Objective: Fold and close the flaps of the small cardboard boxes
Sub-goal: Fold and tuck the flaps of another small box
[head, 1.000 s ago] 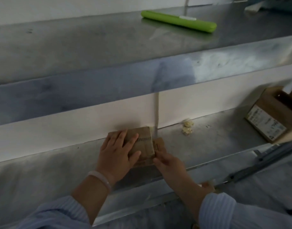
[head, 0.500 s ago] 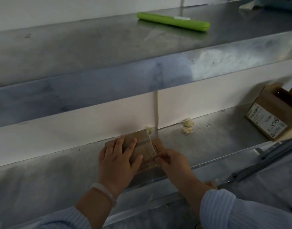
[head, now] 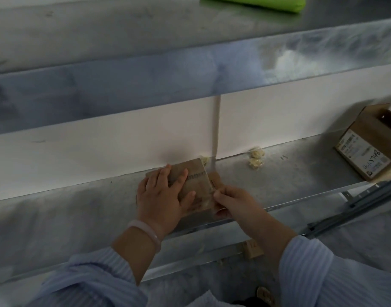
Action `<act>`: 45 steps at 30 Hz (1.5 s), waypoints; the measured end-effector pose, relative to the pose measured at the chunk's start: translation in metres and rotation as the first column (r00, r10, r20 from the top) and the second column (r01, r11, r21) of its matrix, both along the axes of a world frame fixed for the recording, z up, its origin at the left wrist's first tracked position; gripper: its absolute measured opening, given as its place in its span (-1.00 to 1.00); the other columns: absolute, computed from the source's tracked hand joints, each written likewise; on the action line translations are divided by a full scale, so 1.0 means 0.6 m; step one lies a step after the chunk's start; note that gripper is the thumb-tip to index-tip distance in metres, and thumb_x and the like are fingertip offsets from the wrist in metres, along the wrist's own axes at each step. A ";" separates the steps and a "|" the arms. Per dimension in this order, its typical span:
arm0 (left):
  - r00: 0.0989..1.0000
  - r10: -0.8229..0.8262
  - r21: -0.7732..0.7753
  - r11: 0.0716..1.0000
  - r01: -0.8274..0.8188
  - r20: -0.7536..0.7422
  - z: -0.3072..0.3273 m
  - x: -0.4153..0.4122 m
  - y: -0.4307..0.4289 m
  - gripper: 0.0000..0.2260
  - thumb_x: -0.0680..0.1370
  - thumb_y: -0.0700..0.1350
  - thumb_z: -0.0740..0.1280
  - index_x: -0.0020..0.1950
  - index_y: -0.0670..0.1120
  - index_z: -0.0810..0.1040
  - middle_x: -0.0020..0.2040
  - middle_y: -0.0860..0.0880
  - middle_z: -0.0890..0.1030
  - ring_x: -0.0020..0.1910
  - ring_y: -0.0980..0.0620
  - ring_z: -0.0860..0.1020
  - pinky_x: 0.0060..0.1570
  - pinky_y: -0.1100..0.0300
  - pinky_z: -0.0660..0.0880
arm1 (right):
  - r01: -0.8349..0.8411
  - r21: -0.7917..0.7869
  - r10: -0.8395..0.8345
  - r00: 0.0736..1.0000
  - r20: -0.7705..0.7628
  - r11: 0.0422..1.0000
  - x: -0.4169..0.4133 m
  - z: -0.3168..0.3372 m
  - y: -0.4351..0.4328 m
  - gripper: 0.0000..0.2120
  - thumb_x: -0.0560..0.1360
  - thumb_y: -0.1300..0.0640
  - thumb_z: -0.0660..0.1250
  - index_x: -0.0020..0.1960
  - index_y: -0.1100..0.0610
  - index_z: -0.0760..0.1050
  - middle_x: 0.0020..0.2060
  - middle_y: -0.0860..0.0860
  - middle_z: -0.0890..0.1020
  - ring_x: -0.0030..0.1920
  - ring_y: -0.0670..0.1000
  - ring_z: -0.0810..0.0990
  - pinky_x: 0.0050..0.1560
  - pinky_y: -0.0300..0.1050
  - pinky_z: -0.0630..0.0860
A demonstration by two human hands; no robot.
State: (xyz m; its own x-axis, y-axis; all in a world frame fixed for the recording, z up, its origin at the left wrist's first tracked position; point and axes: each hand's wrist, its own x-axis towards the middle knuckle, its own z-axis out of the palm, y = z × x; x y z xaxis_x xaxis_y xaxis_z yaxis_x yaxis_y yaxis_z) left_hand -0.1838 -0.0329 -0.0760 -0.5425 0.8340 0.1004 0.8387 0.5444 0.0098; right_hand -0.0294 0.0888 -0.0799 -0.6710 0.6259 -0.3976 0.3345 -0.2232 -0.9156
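Hands meet on the small cardboard box [head: 198,181], which lies on the metal shelf [head: 289,173] against the white panel [head: 101,147]. The left hand [head: 161,196] presses flat on top, fingers straight and spread; the right hand [head: 232,200], fingers curled, pinches the end flap [head: 215,180]. The box's near edge is hidden beneath them and its print is blurred. A second box [head: 365,149] is cut off at the right.

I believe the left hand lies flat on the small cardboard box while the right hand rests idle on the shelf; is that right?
Not quite: the head view shows the right hand pinching the end flap, not idle. The left hand does lie flat on the small cardboard box.
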 end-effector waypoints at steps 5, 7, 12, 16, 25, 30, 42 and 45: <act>0.999 -0.033 0.045 0.998 0.033 0.007 0.000 -0.005 -0.005 -0.45 0.48 0.36 -0.05 0.38 0.23 0.39 0.41 -0.08 0.40 0.34 -0.15 0.37 0.31 -0.10 0.26 | 0.124 0.112 -0.122 0.992 -0.023 0.986 -0.011 0.030 0.012 -0.85 0.46 0.10 0.41 -0.26 0.12 0.58 -0.29 0.16 0.66 -0.20 0.20 0.65 -0.01 0.24 0.61; 0.998 -0.066 0.065 0.996 0.066 -0.006 -0.004 -0.009 -0.010 -0.48 0.49 0.34 0.01 0.34 0.21 0.45 0.36 -0.09 0.46 0.28 -0.15 0.43 0.27 -0.09 0.32 | 0.175 0.182 -0.173 0.985 -0.026 0.968 -0.017 0.036 0.026 -0.85 0.44 0.05 0.40 -0.27 0.08 0.60 -0.26 0.11 0.69 -0.14 0.17 0.67 -0.02 0.22 0.61; 0.994 -0.102 0.078 0.992 0.100 0.027 -0.006 -0.011 -0.018 -0.49 0.47 0.35 0.05 0.33 0.22 0.46 0.36 -0.06 0.47 0.28 -0.13 0.45 0.27 -0.08 0.32 | 0.188 0.180 -0.188 0.982 -0.015 0.965 -0.033 0.037 0.047 -0.92 0.50 0.14 0.39 -0.16 0.11 0.60 -0.23 0.01 0.71 -0.11 0.06 0.68 0.02 0.17 0.62; 0.990 -0.139 0.096 0.986 0.135 0.036 -0.006 -0.013 -0.025 -0.50 0.48 0.34 0.06 0.33 0.22 0.45 0.37 -0.05 0.46 0.29 -0.12 0.43 0.27 -0.04 0.27 | 0.207 0.080 -0.201 0.977 -0.069 0.975 -0.049 0.042 0.047 -0.87 0.52 0.20 0.37 -0.20 0.18 0.59 -0.25 0.07 0.71 -0.16 0.07 0.70 0.01 0.13 0.63; 0.982 -0.181 0.115 0.978 0.174 0.056 -0.004 -0.019 -0.028 -0.50 0.48 0.34 0.06 0.33 0.20 0.47 0.37 -0.05 0.46 0.29 -0.13 0.44 0.27 -0.05 0.26 | 0.297 0.212 -0.274 0.953 -0.130 0.931 -0.082 0.031 0.045 -0.93 0.47 0.17 0.44 -0.11 0.13 0.56 -0.24 0.01 0.70 -0.17 0.02 0.70 -0.14 0.01 0.66; 0.982 -0.176 0.133 0.977 0.165 0.072 -0.005 -0.020 -0.026 -0.51 0.47 0.34 0.09 0.32 0.21 0.47 0.36 -0.05 0.47 0.28 -0.12 0.44 0.27 -0.08 0.31 | 0.180 0.115 -0.149 0.960 -0.238 0.977 -0.054 0.036 0.058 -0.81 0.42 0.37 0.44 -0.08 0.15 0.52 -0.17 0.08 0.71 -0.09 0.05 0.69 -0.05 -0.05 0.63; 0.975 -0.194 0.147 0.973 0.178 0.105 -0.005 -0.027 -0.028 -0.50 0.44 0.37 0.11 0.34 0.26 0.42 0.39 0.00 0.42 0.34 -0.08 0.38 0.31 -0.02 0.19 | -0.216 0.760 0.025 0.967 0.255 0.613 -0.033 -0.007 0.043 -0.80 0.51 0.06 0.36 0.12 -0.02 0.62 0.00 -0.04 0.65 -0.03 -0.03 0.62 0.05 -0.08 0.57; 0.972 -0.205 0.143 0.972 0.188 0.114 -0.005 -0.029 -0.030 -0.49 0.44 0.37 0.11 0.34 0.26 0.41 0.39 0.00 0.42 0.34 -0.08 0.38 0.32 -0.01 0.16 | -0.247 0.802 0.047 0.963 0.265 0.544 -0.035 -0.005 0.047 -0.84 0.54 0.05 0.31 0.07 0.01 0.62 -0.03 -0.02 0.64 -0.06 0.03 0.61 0.00 -0.01 0.56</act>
State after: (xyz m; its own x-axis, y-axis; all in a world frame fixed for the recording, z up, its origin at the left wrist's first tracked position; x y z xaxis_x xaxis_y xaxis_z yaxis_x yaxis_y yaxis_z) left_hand -0.2014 -0.0510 -0.0791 -0.3850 0.9096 0.1562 0.9162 0.3563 0.1833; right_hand -0.0504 0.1171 -0.0829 -0.7582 0.6425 0.1108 0.4752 0.6609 -0.5809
